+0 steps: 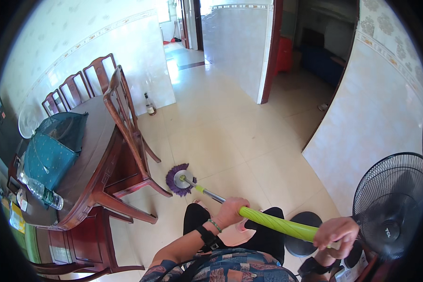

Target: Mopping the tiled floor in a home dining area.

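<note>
I hold a spin mop slantwise across my body by its lime-green handle. My left hand is closed round the shaft, where the green grip meets the metal tube. Up at the handle's top end, my right hand is wrapped round it. The round mop head, with purple strands and a pale disc, lies on the tiled floor ahead and to the left, close to the foot of a wooden chair.
On the left stands a dark wooden table bearing a teal mesh food cover and a plastic bottle. A glass bottle stands by the wall corner. A black fan is close on my right. Doorways open ahead.
</note>
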Motion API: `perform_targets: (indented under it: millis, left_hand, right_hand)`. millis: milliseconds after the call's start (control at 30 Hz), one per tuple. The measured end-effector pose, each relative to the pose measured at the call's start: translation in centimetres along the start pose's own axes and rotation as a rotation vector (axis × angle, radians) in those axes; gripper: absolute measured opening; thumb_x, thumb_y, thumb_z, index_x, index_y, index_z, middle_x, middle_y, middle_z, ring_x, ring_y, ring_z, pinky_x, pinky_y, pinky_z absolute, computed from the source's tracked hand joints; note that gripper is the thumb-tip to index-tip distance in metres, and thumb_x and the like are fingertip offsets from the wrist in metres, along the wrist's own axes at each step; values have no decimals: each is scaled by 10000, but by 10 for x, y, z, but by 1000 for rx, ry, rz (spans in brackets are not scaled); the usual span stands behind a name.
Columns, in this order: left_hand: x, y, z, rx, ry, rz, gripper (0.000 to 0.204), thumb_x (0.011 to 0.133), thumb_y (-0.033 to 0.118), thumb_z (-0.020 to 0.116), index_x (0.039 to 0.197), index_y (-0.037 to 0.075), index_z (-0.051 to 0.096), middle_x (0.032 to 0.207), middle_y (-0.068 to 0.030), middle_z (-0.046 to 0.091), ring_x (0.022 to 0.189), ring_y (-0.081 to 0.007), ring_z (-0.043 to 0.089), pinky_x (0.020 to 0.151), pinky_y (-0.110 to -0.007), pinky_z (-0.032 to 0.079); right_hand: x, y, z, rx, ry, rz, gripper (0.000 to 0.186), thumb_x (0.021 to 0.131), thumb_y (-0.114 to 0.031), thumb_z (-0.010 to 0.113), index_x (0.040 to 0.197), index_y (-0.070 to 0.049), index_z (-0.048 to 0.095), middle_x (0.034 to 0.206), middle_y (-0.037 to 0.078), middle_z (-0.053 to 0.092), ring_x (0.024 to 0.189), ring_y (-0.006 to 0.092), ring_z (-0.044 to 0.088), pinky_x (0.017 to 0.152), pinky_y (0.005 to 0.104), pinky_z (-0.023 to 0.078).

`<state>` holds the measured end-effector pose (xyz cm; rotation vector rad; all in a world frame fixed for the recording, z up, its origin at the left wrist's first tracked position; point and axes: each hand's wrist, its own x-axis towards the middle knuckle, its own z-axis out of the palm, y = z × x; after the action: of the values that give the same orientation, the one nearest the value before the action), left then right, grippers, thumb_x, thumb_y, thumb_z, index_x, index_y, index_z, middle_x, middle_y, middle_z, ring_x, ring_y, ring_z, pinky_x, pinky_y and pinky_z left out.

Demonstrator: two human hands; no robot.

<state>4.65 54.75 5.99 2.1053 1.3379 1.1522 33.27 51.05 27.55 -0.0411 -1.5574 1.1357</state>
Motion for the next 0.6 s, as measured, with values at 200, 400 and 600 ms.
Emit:
perform_targets:
  millis: [200, 400, 600]
  left_hand:
    - [-3, 46, 9, -39, -182, -16, 190, 693, 69, 726, 855, 129, 645, 784, -75, 653, 789, -315, 645, 686, -410, 503]
    - [0, 45, -3, -62, -158, 14, 194, 695, 54, 718, 862, 118, 646, 792, -81, 652, 788, -314, 648, 681, -403, 510]
    - [5, 24, -3, -73, -52, 76, 258, 666, 95, 760, 893, 118, 640, 793, -85, 646, 776, -304, 657, 677, -396, 526]
  right_hand:
    - [-13, -36, -23, 150, -6, -124, 138, 893, -20, 539, 782, 61, 543, 567, 145, 583, 427, 230, 619, 403, 365, 573]
    - [-5, -27, -19, 220, -30, -157, 155, 891, -16, 551, 751, 44, 522, 541, 138, 569, 402, 225, 607, 396, 352, 579]
    - [8, -14, 1, 301, 108, -233, 163, 783, 6, 666, 713, 38, 522, 538, 139, 598, 374, 215, 582, 401, 384, 558]
